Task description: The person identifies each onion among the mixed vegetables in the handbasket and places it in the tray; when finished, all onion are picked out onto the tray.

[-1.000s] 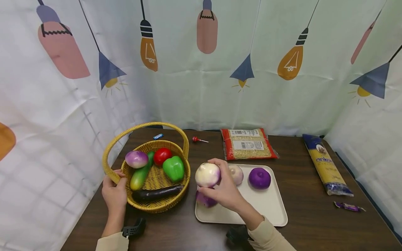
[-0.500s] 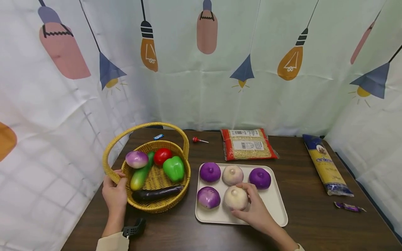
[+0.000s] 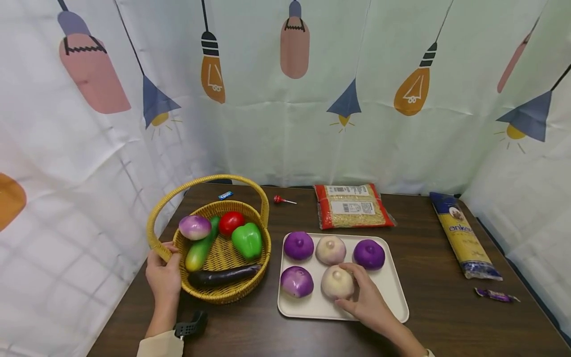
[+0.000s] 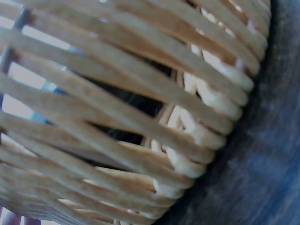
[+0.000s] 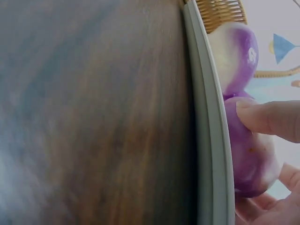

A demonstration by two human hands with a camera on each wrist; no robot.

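In the head view my left hand (image 3: 164,272) grips the near left side of a yellow wicker basket (image 3: 265,248) where the tall handle joins the rim. Its weave fills the left wrist view. Thumb and fingers of my right hand (image 3: 368,302) hold a pale onion (image 3: 337,282) at the front middle of a cream tray (image 3: 379,307). In the right wrist view this onion (image 5: 248,154) is purple low down, with the thumb against it. Beside it lies a purple onion (image 3: 297,281). Behind are a dark purple onion (image 3: 298,245), a whitish onion (image 3: 331,249) and another purple onion (image 3: 369,254).
In the basket lie a purple-white onion (image 3: 195,227), cucumber (image 3: 200,250), tomato (image 3: 231,223), green pepper (image 3: 247,240) and eggplant (image 3: 223,275). Around stand a red-edged grain bag (image 3: 353,206), pasta pack (image 3: 464,235), lollipop (image 3: 283,199), blue-wrapped sweet (image 3: 225,195) and purple-wrapped sweet (image 3: 496,295).
My right hand has carried the pale onion from above the tray's left side down to its front middle, then slightly right. My left hand has stayed on the basket.
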